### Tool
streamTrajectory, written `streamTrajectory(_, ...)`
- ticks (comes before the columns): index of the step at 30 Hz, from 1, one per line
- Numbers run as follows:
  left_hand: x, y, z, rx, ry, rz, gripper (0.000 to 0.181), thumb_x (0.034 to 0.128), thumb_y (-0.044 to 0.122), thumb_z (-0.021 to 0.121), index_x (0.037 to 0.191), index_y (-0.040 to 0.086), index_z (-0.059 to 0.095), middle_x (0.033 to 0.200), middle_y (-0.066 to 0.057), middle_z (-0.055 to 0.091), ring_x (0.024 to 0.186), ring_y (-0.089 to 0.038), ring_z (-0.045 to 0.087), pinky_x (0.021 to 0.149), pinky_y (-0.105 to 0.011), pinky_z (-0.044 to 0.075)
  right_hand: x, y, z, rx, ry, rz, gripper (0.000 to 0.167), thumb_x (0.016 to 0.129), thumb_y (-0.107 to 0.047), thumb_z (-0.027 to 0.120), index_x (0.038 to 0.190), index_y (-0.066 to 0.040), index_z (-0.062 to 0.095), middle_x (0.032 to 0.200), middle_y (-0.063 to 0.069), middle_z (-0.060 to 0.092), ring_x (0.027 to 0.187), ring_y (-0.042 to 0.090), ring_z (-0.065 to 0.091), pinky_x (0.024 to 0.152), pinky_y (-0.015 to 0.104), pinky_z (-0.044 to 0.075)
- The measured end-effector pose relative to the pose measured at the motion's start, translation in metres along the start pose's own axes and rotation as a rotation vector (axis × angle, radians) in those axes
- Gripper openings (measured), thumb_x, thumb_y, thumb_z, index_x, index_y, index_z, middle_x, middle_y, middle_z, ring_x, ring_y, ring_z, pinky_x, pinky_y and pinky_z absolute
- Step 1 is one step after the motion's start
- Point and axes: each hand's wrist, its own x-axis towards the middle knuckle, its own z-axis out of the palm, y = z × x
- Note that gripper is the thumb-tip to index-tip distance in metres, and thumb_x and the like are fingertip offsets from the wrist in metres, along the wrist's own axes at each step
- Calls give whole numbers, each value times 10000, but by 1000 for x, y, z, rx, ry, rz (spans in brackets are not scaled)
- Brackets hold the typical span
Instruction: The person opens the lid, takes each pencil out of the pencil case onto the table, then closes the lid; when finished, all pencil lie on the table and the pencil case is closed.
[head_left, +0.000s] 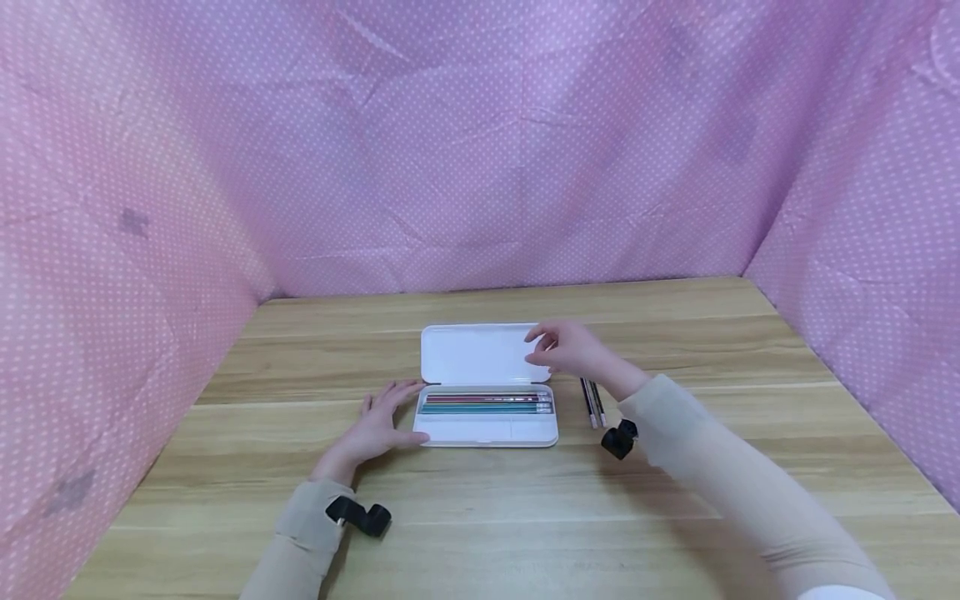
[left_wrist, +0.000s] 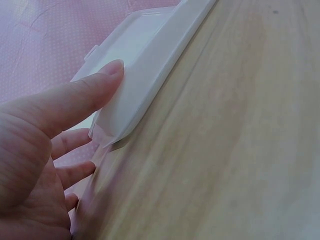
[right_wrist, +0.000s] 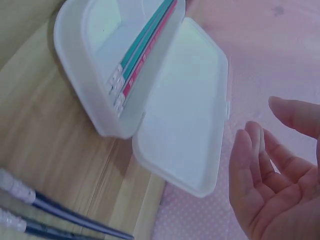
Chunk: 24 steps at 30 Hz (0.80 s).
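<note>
A white pencil case (head_left: 487, 432) lies with its lid (head_left: 476, 354) folded back. Inside it, several green and red pencils (head_left: 487, 403) lie side by side along the hinge side, erasers to the right. My left hand (head_left: 375, 429) touches the case's left end, thumb on the front corner and fingers spread at the back corner. Over the right part of the lid hovers my right hand (head_left: 573, 348), fingers loosely bent, holding nothing. In the right wrist view a gap separates that hand (right_wrist: 280, 185) from the lid (right_wrist: 185, 110).
Dark pencils (head_left: 592, 404) with white eraser ends lie on the wooden table (head_left: 480, 517) to the right of the case, below my right wrist. Pink dotted cloth (head_left: 480, 167) hangs behind the table and on both sides.
</note>
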Motion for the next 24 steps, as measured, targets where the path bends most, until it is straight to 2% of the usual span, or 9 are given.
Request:
streamTrajectory(5,1,-1,0,6,2,2,821,749,310,789,1446,160,382,1537,-150,269,1435,-433,28,1102,-622,-117,7,-9,15,-36,-20,-14,343,852,-160,688,1157,-21,616,903,88,638,724,165,589,625,270,534)
streamTrajectory(9,1,-1,0,4,1,3,817,749,308,789,1444,162,384,1536,-151,270,1434,-436,28,1099,-627,-115,14,-12,28,-64,-33,-17,328,853,-168,695,1148,-43,627,883,62,638,742,154,575,611,232,495)
streamTrajectory(19,0,-2,-1,-3,-1,1,823,748,311,791,1446,162,380,1537,-147,268,1435,-430,23,1101,-620,-119,24,-18,52,-111,-72,-6,316,845,-177,707,1131,-66,632,854,31,640,746,149,557,668,245,472)
streamTrajectory(24,0,-1,-1,-4,-2,1,822,749,304,791,1446,164,378,1536,-147,269,1436,-428,23,1103,-616,-120,26,-18,60,-151,-98,-14,347,846,-159,705,1173,-95,608,924,36,644,814,153,599,745,286,510)
